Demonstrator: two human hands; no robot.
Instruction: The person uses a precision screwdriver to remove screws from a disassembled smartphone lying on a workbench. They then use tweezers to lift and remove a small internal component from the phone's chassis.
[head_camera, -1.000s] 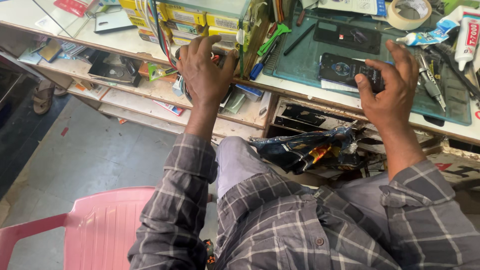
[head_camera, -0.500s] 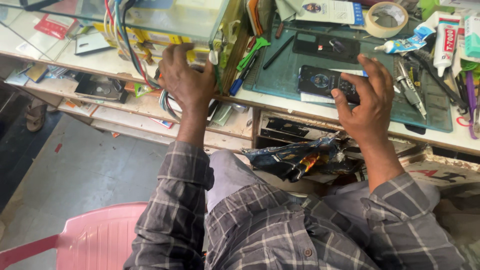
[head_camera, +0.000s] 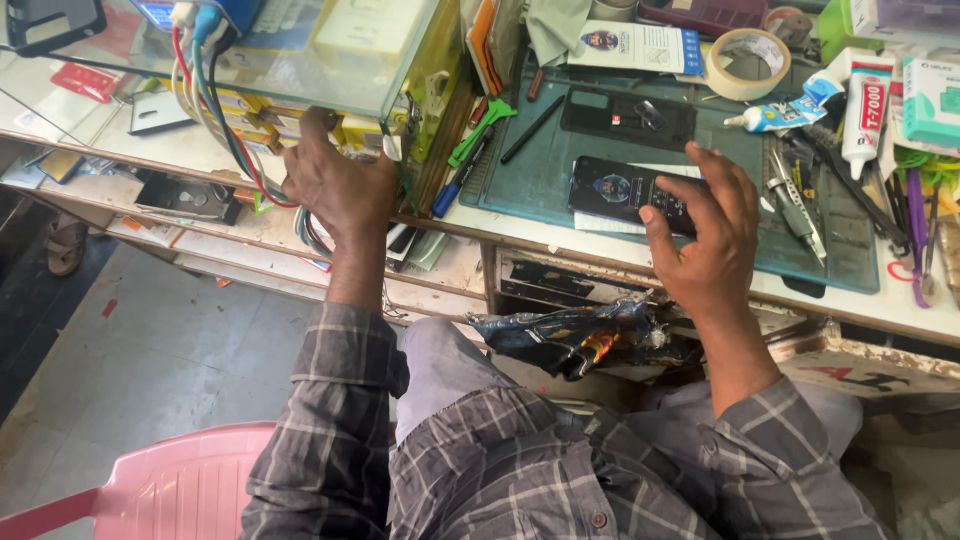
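Observation:
My left hand (head_camera: 335, 185) reaches under a glass shelf (head_camera: 330, 60) at the left of the bench, its fingers among small yellow boxes (head_camera: 290, 128) and a bundle of coloured wires (head_camera: 215, 110); whether it grips anything is hidden. My right hand (head_camera: 705, 235) rests on a black phone (head_camera: 620, 190) lying on a green work mat (head_camera: 540, 175), fingers spread over its right end. A second black phone (head_camera: 625, 118) lies farther back on the mat.
A tape roll (head_camera: 747, 62), glue tubes (head_camera: 868, 110), tweezers and screwdrivers (head_camera: 795, 200) and a green-handled tool (head_camera: 480, 130) crowd the bench. A crumpled dark wrapper (head_camera: 575, 340) sits in an open drawer. A pink plastic chair (head_camera: 170, 490) stands at lower left.
My left hand has pushed farther in under the glass shelf. My right hand has stayed on the phone on the mat. The view has shifted down and closer to the bench.

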